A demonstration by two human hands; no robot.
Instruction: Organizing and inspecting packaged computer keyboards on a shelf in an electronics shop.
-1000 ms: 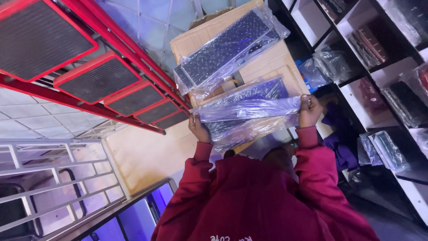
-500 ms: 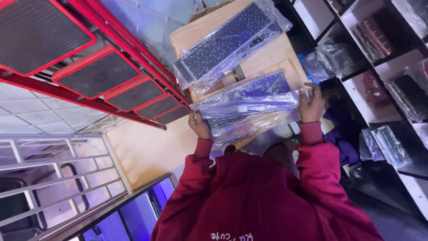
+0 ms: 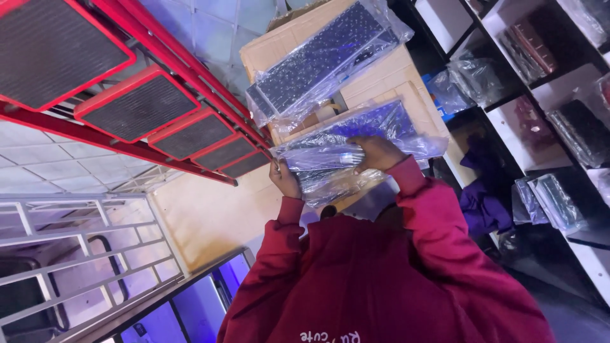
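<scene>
I hold a stack of dark keyboards in clear plastic bags point(image 3: 406, 130) in front of my red-sleeved chest. My left hand point(image 3: 284, 180) grips the stack's left end from below. My right hand point(image 3: 376, 152) lies on top of the stack near its middle, fingers curled over the plastic. Just beyond the stack, another bagged keyboard point(image 3: 324, 57) rests slanted on a brown cardboard box point(image 3: 397, 79).
Red metal stairs with black mesh treads point(image 3: 136, 105) run along the left. A white metal railing point(image 3: 76, 254) is at the lower left. Dark shelves point(image 3: 540, 95) on the right hold more bagged items. Purple cloth point(image 3: 483, 203) lies below them.
My right hand has slid from the stack's right end to its middle, on top. The stack has shifted slightly lower in view. My left hand keeps its grip.
</scene>
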